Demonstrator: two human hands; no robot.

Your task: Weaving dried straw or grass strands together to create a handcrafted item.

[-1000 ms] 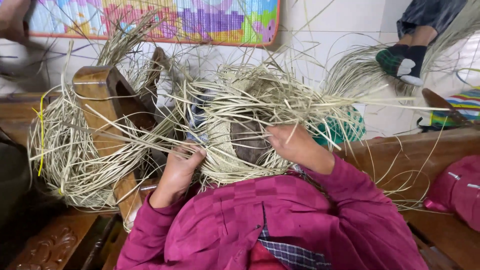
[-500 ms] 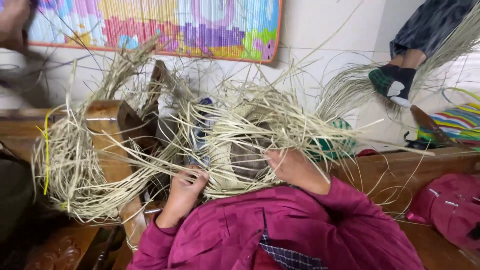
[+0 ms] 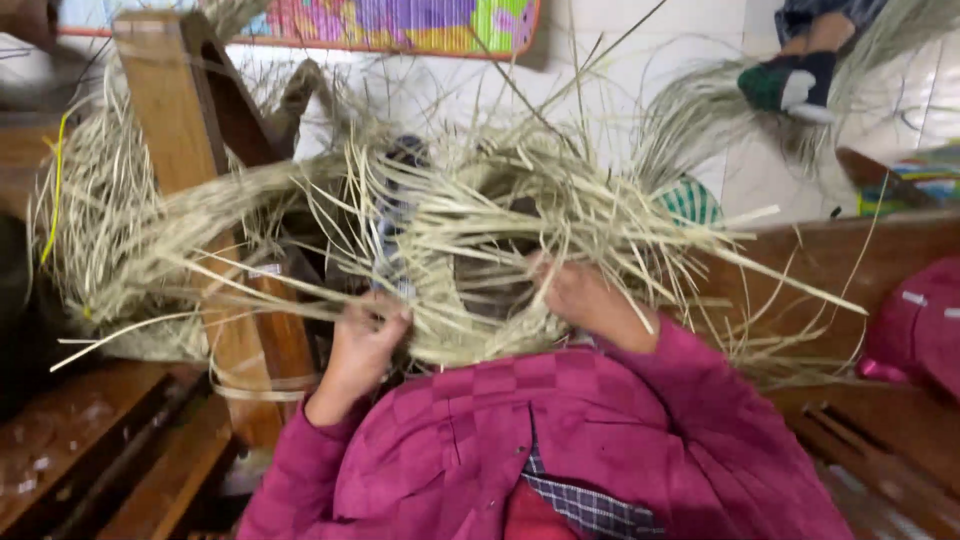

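Observation:
A half-woven straw piece [image 3: 470, 260] with many loose pale strands sticking out sits in front of my chest. My left hand [image 3: 362, 345] pinches strands at its lower left edge. At its right side my right hand [image 3: 578, 298] grips the woven rim, with strands crossing over the fingers. Both arms wear magenta sleeves [image 3: 560, 440]. The centre of the straw piece is dark and partly hidden by strands.
A wooden post [image 3: 190, 140] draped with a straw bundle [image 3: 100, 220] stands at left. A wooden bench rail [image 3: 830, 260] runs at right beside a magenta bag [image 3: 920, 320]. Another person's socked foot [image 3: 790, 85] rests on white tiles near more straw. A colourful mat [image 3: 400, 20] lies at the top.
The view has tilted and blurred, and the wooden post now looks closer. Both hands keep hold of the straw piece, my left hand slightly higher on the strands.

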